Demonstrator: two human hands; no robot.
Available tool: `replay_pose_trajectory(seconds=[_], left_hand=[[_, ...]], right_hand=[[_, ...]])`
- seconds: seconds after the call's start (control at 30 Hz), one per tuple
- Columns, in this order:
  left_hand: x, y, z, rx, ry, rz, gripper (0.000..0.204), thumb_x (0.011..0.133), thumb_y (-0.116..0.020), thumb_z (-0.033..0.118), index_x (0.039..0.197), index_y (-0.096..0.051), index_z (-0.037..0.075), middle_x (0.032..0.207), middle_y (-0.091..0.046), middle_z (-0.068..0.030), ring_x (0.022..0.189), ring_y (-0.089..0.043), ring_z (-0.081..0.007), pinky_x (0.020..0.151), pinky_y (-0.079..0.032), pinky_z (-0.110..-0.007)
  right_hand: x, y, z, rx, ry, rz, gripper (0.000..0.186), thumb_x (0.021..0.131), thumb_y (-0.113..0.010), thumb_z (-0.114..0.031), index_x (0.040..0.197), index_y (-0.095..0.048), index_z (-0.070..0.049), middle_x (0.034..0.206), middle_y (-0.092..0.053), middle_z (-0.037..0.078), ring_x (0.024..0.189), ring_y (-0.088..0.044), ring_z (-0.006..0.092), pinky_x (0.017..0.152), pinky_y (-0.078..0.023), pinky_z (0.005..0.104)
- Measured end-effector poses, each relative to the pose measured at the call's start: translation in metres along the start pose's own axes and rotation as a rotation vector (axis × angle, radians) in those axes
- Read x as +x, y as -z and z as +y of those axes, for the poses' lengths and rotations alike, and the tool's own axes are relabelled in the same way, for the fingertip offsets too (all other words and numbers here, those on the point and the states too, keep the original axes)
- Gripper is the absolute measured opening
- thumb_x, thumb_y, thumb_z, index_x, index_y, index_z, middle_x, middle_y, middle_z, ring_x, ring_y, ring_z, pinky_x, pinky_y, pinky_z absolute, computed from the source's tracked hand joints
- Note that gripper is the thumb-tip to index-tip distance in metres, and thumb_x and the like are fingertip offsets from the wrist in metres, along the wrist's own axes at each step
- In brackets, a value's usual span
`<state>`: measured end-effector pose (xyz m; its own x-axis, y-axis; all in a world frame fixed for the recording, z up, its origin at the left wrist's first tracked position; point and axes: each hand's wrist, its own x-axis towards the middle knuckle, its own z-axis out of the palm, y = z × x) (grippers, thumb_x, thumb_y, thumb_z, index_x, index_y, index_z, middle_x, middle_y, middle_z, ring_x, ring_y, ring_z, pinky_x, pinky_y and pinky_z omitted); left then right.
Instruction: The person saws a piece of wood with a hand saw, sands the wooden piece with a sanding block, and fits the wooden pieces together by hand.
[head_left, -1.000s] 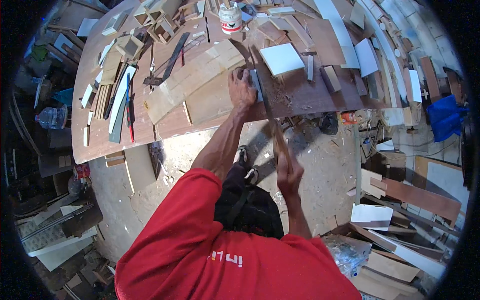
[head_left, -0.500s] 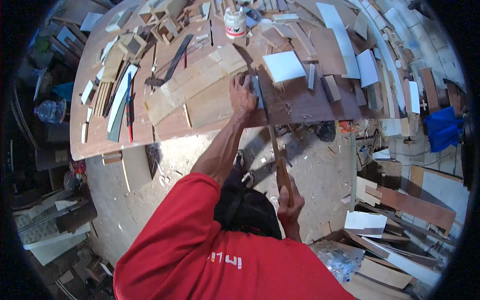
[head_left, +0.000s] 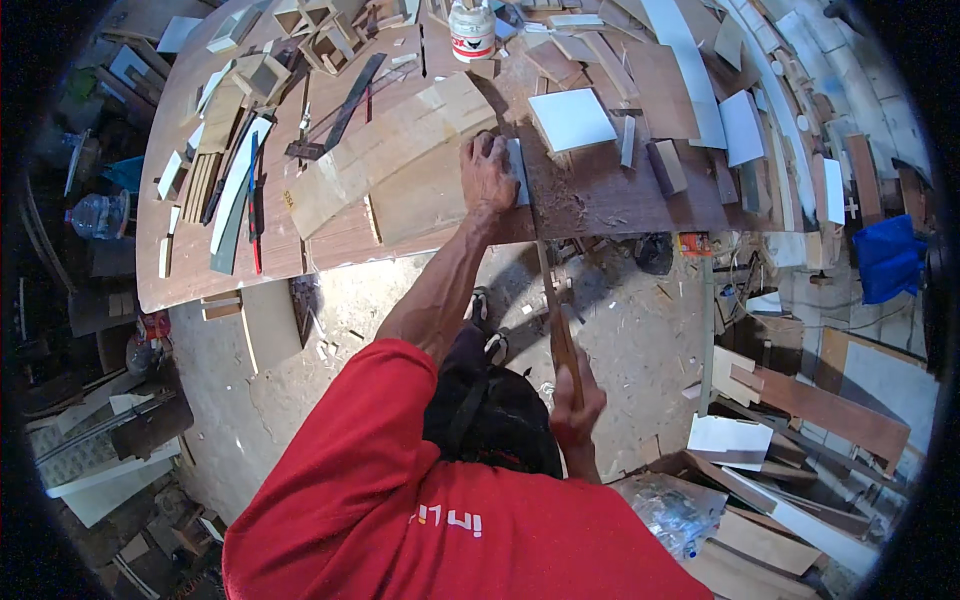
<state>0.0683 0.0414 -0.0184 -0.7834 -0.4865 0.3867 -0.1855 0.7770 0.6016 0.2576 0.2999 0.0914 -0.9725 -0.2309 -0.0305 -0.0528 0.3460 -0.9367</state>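
Close to the table's front edge, my left hand [head_left: 490, 178] presses down with bent fingers on a light brown board [head_left: 420, 200]. A narrow white strip [head_left: 517, 172] shows just right of those fingers. My right hand [head_left: 578, 400] is closed round the wooden handle of a hand saw [head_left: 562, 340], low in front of my body. Its thin blade runs up and away over the table edge, alongside the white strip. The blade's far end and its contact with the wood are hard to make out. Sawdust [head_left: 565, 205] lies right of the blade.
A white square panel [head_left: 572, 120] and small wood offcuts [head_left: 666, 167] lie to the right. A white tub [head_left: 472, 30] stands at the back. Pencil-thin red and blue tools [head_left: 254, 205] and a dark angled tool [head_left: 345, 110] lie left. Scrap boards [head_left: 830, 415] are piled at right.
The view has shifted slightly. My left hand keeps its place on the board, and my right hand still holds the saw in nearly the same position.
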Motion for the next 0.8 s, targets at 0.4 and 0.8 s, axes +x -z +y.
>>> replay_pose_trajectory(seconds=[0.4, 0.8], left_hand=[[0.0, -0.009, -0.004, -0.016, -0.075, -0.015, 0.049, 0.06, -0.065, 0.01, 0.109, -0.061, 0.005, 0.118, -0.054, -0.0168, 0.116, -0.044, -0.0375, 0.104, -0.035, -0.044], [0.002, -0.007, -0.003, -0.018, -0.058, -0.002, 0.048, 0.064, -0.063, 0.012, 0.112, -0.061, 0.004, 0.12, -0.054, -0.0176, 0.118, -0.043, -0.0395, 0.105, -0.034, -0.045]], right_hand=[[-0.014, 0.004, 0.012, -0.046, -0.001, -0.014, 0.039, 0.097, -0.046, -0.017, 0.126, -0.054, 0.008, 0.109, -0.067, 0.024, 0.091, -0.068, 0.0246, 0.076, -0.052, 0.0339], [-0.015, 0.007, 0.014, -0.056, -0.047, -0.026, 0.04, 0.096, -0.046, -0.017, 0.126, -0.054, 0.009, 0.098, -0.067, 0.022, 0.077, -0.066, 0.0236, 0.065, -0.05, 0.0344]])
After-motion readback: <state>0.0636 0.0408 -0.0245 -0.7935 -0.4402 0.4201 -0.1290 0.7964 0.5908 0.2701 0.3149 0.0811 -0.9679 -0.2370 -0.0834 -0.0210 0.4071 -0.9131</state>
